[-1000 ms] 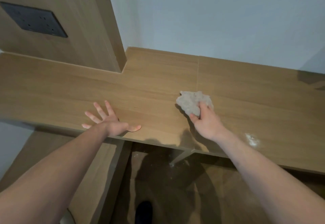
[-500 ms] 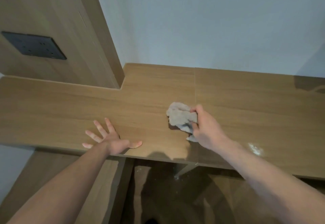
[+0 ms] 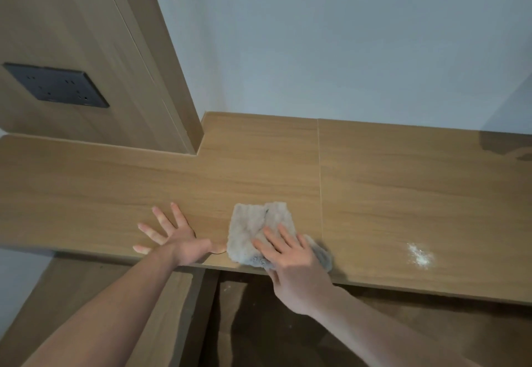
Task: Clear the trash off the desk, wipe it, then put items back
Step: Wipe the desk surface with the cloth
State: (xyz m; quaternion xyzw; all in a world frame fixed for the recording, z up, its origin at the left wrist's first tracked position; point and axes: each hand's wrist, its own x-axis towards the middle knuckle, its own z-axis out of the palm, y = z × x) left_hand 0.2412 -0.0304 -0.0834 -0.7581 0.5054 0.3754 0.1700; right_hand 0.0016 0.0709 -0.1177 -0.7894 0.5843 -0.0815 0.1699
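Observation:
A grey fluffy cloth (image 3: 253, 225) lies flat on the wooden desk (image 3: 403, 194) close to its front edge. My right hand (image 3: 290, 260) presses on the cloth's near right part with straight fingers. My left hand (image 3: 175, 237) rests flat on the desk just left of the cloth, fingers spread, its thumb close to the cloth's edge. A patch of white powder (image 3: 419, 256) sits on the desk to the right of the cloth.
A wooden panel (image 3: 86, 35) with a black socket plate (image 3: 57, 86) rises at the back left. A pale wall (image 3: 345, 44) stands behind the desk. A dark shadow (image 3: 506, 143) falls on the far right corner. Below the front edge is brown floor (image 3: 288, 332).
My right hand went from gripping the bunched cloth to pressing it spread flat, and the cloth moved left and nearer the front edge. My left hand stayed in place.

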